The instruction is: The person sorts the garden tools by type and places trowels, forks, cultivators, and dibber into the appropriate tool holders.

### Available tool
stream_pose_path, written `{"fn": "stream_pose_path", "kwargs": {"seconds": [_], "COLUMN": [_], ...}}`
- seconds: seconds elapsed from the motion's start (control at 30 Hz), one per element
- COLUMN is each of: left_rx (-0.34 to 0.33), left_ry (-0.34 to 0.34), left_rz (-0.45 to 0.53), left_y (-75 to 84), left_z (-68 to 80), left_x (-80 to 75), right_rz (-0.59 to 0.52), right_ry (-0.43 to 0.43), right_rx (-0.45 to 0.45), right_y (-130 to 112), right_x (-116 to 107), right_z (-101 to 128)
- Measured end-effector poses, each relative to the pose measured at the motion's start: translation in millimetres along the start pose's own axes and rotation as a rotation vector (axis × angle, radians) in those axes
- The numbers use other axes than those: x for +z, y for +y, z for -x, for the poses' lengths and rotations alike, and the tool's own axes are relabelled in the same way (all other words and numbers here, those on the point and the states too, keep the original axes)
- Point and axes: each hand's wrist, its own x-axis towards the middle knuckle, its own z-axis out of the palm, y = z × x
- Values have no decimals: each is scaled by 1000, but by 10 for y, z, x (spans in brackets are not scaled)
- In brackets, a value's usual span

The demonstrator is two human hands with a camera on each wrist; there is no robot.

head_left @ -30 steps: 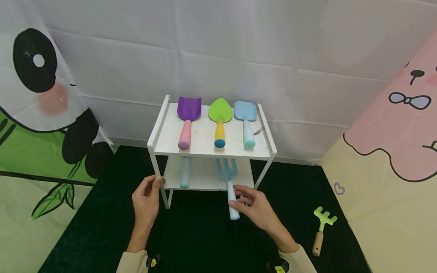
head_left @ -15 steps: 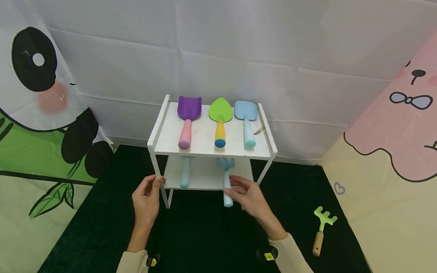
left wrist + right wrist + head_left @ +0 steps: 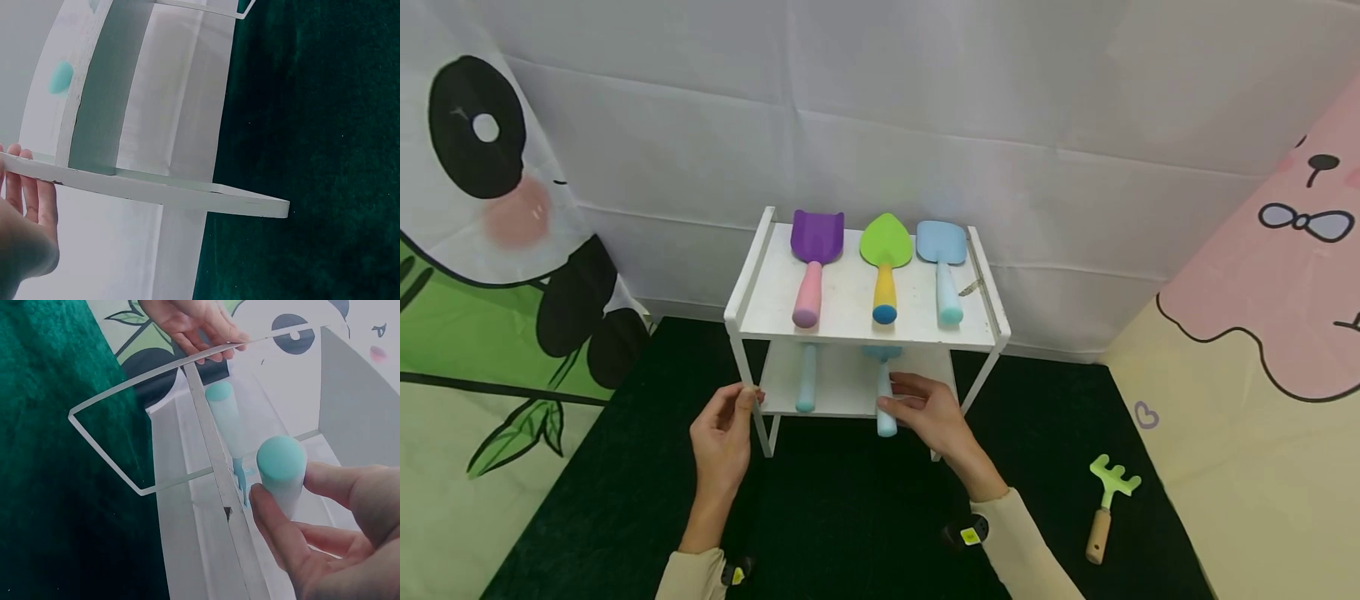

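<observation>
My right hand (image 3: 928, 417) pinches the pale blue handle of a small garden fork (image 3: 886, 408) between thumb and fingers. The fork's head reaches in over the lower shelf, mostly hidden under the upper one. The mint end of its handle fills the middle of the right wrist view. Another pale blue handled tool (image 3: 806, 379) lies on the lower shelf to the left, its head hidden in the head view. My left hand (image 3: 722, 437) holds the front left leg of the white two-tier rack (image 3: 850, 339); its fingers (image 3: 47, 203) show behind the leg in the left wrist view.
On the upper shelf lie a purple scoop (image 3: 817, 237) with a pink handle, a green trowel (image 3: 886, 242) with a yellow handle, and a light blue shovel (image 3: 942, 243). A green rake (image 3: 1105, 504) with a wooden handle lies on the dark green floor (image 3: 850, 517) at right.
My right hand has moved forward and left with the garden fork, whose head has slid in beneath the upper shelf. The left hand has stayed on the rack's leg.
</observation>
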Motion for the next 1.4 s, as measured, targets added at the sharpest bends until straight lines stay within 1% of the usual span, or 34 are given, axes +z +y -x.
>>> {"fn": "stream_pose_path", "kwargs": {"seconds": [0.13,0.27,0.57,0.77,0.97,1.2,1.4], "left_rx": [23,20,12,6,17,18,11], "left_ry": [10,15,13,17,17,20,18], "left_rz": [-5,-15,6,2,-2,-6,-7], "left_y": [0,-1,8,7,-10,-20,-41], "left_z": [-4,-6,-6,0,3,-1,0], "left_x": [-15,-14,-4,8,18,26,25], "right_rz": [26,43,-8,23,15,101,134], "right_ry": [17,27,1,24,34,43,77], "right_rx": [5,20,47,22,5,-61,-71], "right_y": [-20,-30,-44,-33,-37,-48,-49], "right_x": [52,77,88,107,143,191,241], "right_z": [-71,-145,-222,-256,-285,-361,-396]}}
